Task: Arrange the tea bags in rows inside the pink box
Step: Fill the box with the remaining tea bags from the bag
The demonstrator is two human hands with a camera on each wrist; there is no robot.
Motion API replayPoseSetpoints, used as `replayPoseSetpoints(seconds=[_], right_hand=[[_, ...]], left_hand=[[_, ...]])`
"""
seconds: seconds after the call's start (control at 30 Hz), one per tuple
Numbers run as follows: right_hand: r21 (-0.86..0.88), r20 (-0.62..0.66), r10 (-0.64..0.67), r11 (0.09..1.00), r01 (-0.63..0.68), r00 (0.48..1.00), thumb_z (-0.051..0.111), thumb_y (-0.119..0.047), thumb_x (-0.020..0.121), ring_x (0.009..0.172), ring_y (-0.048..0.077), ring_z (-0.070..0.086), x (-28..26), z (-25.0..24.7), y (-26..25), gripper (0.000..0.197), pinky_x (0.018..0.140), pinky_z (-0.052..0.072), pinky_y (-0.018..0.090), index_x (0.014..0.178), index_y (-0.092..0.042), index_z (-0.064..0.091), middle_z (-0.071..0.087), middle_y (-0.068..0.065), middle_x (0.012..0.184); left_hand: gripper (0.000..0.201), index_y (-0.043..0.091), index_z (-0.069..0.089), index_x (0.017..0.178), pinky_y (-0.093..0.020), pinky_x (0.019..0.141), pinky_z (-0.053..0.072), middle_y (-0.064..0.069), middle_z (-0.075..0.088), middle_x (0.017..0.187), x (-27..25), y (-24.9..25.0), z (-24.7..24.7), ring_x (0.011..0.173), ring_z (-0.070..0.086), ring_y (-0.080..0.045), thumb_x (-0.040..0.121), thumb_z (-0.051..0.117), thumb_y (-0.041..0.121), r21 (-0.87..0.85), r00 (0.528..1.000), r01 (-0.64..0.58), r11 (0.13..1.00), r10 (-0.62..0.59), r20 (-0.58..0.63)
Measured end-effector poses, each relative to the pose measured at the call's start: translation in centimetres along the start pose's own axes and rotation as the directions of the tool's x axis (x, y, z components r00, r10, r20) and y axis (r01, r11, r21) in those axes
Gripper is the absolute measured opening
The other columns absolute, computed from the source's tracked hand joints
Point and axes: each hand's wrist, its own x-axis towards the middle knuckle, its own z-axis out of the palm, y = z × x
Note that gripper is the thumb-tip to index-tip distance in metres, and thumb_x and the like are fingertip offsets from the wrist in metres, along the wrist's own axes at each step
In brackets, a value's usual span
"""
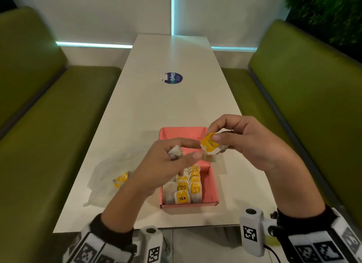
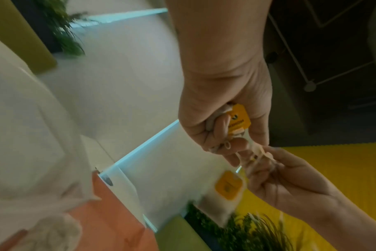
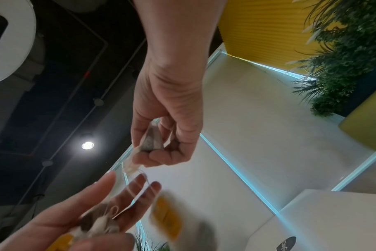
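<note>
Below hands, head view alone shows pink box (image 1: 212, 186) rows.

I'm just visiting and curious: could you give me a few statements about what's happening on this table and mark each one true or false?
1. The pink box already holds tea bags. True.
2. The right hand is empty. False: it pinches a tea bag with a yellow tag.
3. The left hand rests flat on the table. False: it is raised above the box, gripping a crumpled tea bag.
4. A clear plastic bag lies to the left of the box. True.
</note>
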Motion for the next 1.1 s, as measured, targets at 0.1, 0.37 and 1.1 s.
replayPoseSetpoints(seconds=[0.1,0.37,1.1], right_hand=[[-0.015,-0.008,-0.025,1.0,0.025,1.0,0.069,-0.013,0.072,0.063,0.011,0.06,0.0,0.0,-0.1,0.008,0.059,0.048,0.019,0.074,-0.02,0.069,0.069,-0.001,0.07],[-0.024,-0.013,-0.033,0.999,0.033,0.999,0.076,-0.005,0.06,0.068,0.01,0.062,-0.4,-0.7,0.4,0.023,0.064,0.052,0.02,0.072,-0.024,0.074,0.067,-0.005,0.078],[0.09,-0.029,0.015,0.996,-0.012,0.999,0.062,0.001,0.065,0.065,0.007,0.058,-0.4,0.2,2.2,0.021,0.061,0.048,0.017,0.079,-0.015,0.061,0.065,-0.004,0.076]], left_hand=[[0.018,0.018,0.071,0.079,-0.022,0.043,0.039,-0.006,0.059,0.053,0.4,-0.2,1.1,0.044,0.046,-0.014,0.067,0.07,0.032,-0.012,0.999,0.031,0.999,-0.031,0.017],[0.009,0.017,0.071,0.065,-0.015,0.042,0.038,0.0,0.065,0.06,0.3,0.0,0.7,0.042,0.044,-0.009,0.072,0.073,0.011,-0.082,0.994,0.055,0.995,-0.062,-0.091],[0.024,0.016,0.064,0.063,-0.013,0.035,0.028,-0.013,0.049,0.056,0.9,0.4,1.3,0.042,0.044,-0.014,0.084,0.062,0.005,-0.141,0.964,0.148,0.979,-0.174,-0.199]])
